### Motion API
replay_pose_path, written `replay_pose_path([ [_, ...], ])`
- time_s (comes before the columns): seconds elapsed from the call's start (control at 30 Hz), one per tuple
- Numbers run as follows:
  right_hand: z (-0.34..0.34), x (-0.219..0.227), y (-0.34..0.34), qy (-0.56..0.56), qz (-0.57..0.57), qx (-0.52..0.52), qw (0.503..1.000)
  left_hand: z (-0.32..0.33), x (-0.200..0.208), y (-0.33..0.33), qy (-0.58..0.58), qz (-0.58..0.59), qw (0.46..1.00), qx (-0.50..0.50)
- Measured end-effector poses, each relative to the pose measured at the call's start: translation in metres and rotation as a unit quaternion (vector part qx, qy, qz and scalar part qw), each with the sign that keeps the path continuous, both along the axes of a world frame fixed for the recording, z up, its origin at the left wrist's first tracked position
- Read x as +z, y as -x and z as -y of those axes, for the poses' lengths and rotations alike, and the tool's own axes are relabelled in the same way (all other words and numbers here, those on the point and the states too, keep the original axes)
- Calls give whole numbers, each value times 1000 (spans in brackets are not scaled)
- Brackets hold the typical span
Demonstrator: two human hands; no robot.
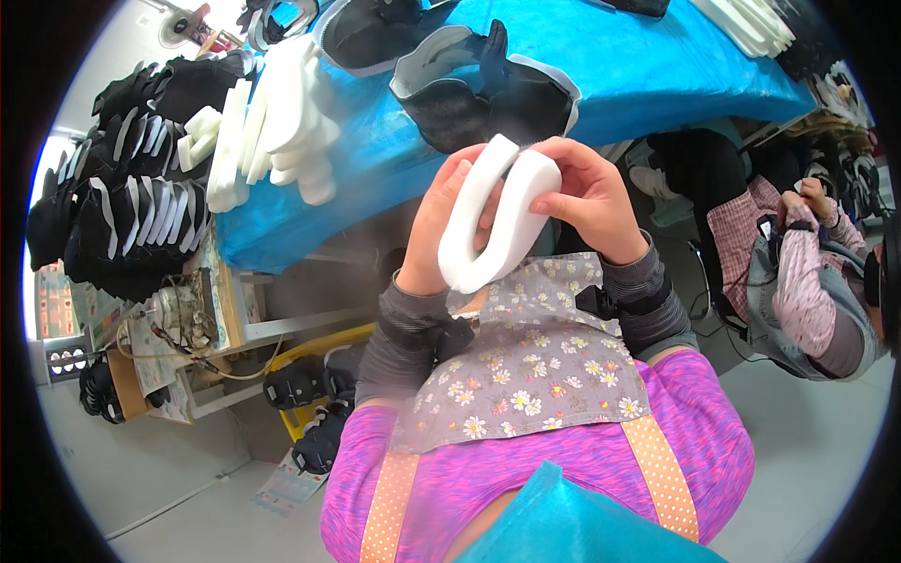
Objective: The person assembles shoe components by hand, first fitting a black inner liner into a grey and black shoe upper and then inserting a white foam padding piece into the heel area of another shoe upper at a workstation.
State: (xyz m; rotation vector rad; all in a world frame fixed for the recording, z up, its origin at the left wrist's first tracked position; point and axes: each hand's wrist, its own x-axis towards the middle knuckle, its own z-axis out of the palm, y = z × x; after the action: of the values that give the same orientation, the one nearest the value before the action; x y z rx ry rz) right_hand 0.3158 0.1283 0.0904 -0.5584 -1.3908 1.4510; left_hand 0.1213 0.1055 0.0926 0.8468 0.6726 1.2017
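One thick, white, foam-like strip bent into a U [511, 235] is held up between both hands, above the lap and just on the near side of the desk [375, 178], which is draped in shiny blue sheeting. The left hand [432, 230] has its grip closed around the outer side of the left limb, with fingertips showing through the gap of the U. The right hand [601, 202] grips the right limb near its end, thumb pressed on the near face and fingers over the top. The bend of the U points toward 7 o'clock; its two ends sit close together at about 12.

Taking the held U as the clock's centre, an open black shell with a pale grey lining [469, 113] rests on the desk at 12 o'clock, with a similar black shell [375, 38] at 11. A stack of long white foam-like pieces [296, 122] leans at 10 o'clock; a heap of black fabric parts with pale strips [141, 220] fills 9. Between 7 and 8, black padded items [322, 439] lie in and around a yellow tray [324, 348]. Just past 3 o'clock sits another person in a pink patterned sleeve [807, 300].
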Motion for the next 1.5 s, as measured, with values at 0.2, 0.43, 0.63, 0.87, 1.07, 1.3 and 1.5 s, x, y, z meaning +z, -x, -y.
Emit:
replay_pose_path([
  [0.2,1,-1,2,6,4,3,1000,3,3,-5,50,13,999,6],
  [0.43,-3,-9,6,13,-28,-29,999,-3,-4,-2,82,7,996,-42],
  [0.63,-8,-3,-12,10,95,29,995,-23,-22,20,-24,-219,972,-85],
  [0.87,-43,12,9,12,-78,-144,986,-132,-72,56,-180,-270,841,433],
  [1.07,-97,51,61,-36,-156,-64,985,-158,-88,37,-109,-157,934,303],
  [1.3,-120,27,58,-148,89,-55,983,-100,-96,21,-161,-178,920,310],
  [1.5,-98,-18,11,-157,69,-88,981,-88,-94,26,-196,-294,895,272],
])
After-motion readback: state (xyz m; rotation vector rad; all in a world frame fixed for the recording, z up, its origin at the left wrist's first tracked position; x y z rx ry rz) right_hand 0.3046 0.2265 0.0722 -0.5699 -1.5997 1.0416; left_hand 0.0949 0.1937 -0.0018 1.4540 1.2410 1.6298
